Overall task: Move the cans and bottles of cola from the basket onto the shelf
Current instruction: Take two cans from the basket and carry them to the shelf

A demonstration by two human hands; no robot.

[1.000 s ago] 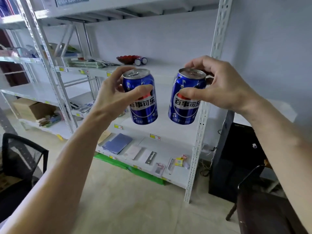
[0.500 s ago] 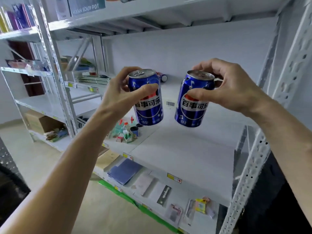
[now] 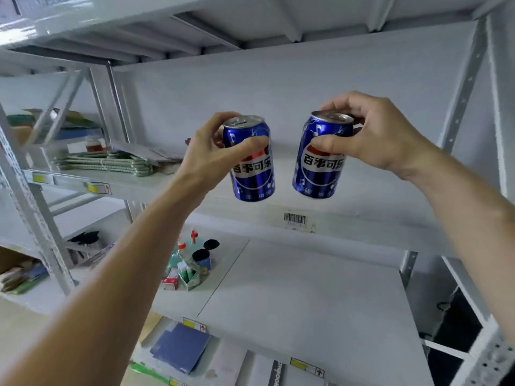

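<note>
Two blue aluminium cola cans with white Chinese lettering hang in the air before the white metal shelf (image 3: 348, 207), one in each hand, both above the shelf board and not yet touching it. The left can (image 3: 252, 165) is held near its rim by the left hand (image 3: 211, 160), thumb curled across the front and fingers wrapped behind; the right can (image 3: 320, 162) tilts slightly, its base swung towards the left, and is gripped the same way at the top by the right hand (image 3: 381, 140). The two cans are near each other but apart. The step in hand looks like the carry-to-shelf stage with both cans about ready to be set down; the next move would call for lowering each until its base sits flat on the board, righting the tilted one first, then letting go. The basket is out of view. Nothing stands on the stretch of board right under the cans; a barcode sticker (image 3: 295, 218) marks its front edge. Further left on that level lie folded green-and-white cloths (image 3: 106, 164) and a small red-lidded jar (image 3: 93, 144). On the level below sit small boxes and bottles (image 3: 189, 266), well clear of the path.
</note>
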